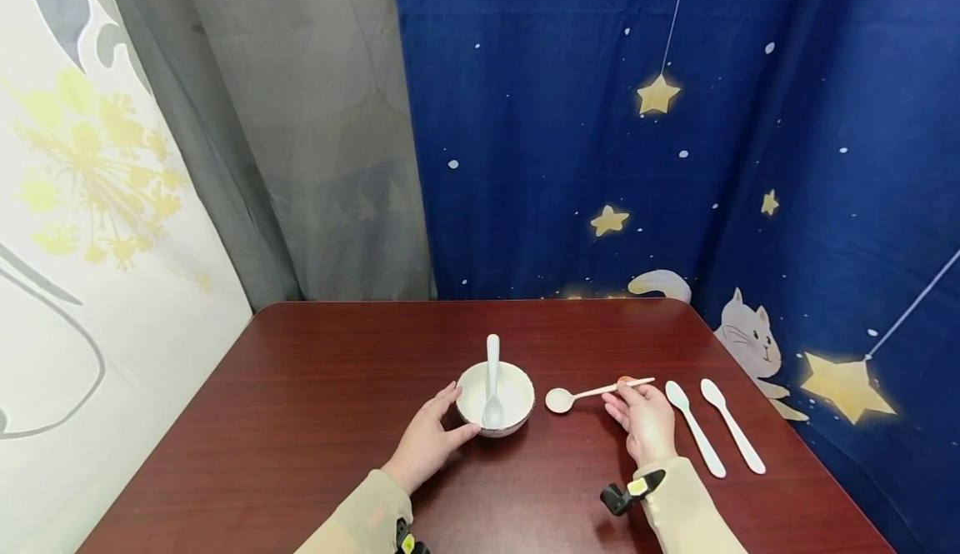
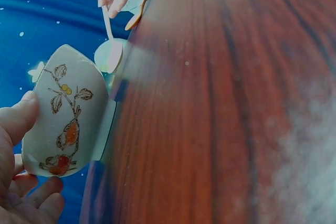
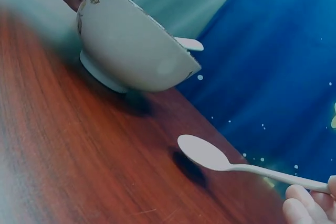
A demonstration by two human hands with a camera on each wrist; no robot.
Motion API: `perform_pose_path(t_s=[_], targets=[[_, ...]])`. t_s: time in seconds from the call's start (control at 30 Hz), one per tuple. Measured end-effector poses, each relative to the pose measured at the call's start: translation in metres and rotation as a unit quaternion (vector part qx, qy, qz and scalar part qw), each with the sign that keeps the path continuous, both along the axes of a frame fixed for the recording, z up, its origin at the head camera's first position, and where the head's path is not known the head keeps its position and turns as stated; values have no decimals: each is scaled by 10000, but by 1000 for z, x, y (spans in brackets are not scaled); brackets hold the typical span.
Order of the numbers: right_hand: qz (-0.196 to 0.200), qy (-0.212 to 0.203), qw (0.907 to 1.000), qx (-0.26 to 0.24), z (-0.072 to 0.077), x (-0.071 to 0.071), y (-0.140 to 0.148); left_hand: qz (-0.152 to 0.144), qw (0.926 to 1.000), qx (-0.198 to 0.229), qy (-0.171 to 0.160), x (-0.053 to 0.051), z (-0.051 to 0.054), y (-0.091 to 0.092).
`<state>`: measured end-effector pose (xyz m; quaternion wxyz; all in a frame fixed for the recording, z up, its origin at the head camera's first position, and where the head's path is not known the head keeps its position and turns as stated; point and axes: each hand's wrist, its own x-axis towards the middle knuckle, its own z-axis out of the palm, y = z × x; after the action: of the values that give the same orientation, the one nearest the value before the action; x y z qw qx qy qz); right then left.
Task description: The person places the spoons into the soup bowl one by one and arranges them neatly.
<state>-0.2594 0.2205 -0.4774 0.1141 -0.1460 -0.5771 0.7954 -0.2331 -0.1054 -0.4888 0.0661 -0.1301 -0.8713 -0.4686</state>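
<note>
A pale bowl [image 1: 519, 397] stands upright on the table with a white spoon [image 1: 492, 371] leaning in it. My left hand [image 1: 429, 444] grips its left side; in the left wrist view the thumb and fingers of that hand [image 2: 23, 166] lie against the bowl's patterned outer wall [image 2: 89, 124]. To the right of the bowl, my right hand [image 1: 647, 425] pinches a light, round-headed spoon [image 1: 559, 401] by its handle. In the right wrist view the spoon's head [image 3: 203, 153] hangs just above the table, apart from the bowl [image 3: 131, 45].
Two white spoons [image 1: 697, 433] [image 1: 735, 427] lie side by side at the table's right. Something orange [image 1: 624, 380] shows behind my right fingers; the left wrist view has an orange-brown utensil [image 2: 140, 14] there. Curtains [image 1: 525, 162] hang behind the table [image 1: 337, 371].
</note>
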Motion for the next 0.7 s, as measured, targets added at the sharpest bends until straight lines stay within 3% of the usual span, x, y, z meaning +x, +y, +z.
perform_pose_path(t_s=[0.3, 0.7], targets=[[-62, 173, 9998, 91, 15, -3, -2, 36, 10000, -60, -46, 0, 0, 0], [188, 78, 9983, 546, 39, -14, -4, 27, 9999, 5, -116, 0, 0, 0]])
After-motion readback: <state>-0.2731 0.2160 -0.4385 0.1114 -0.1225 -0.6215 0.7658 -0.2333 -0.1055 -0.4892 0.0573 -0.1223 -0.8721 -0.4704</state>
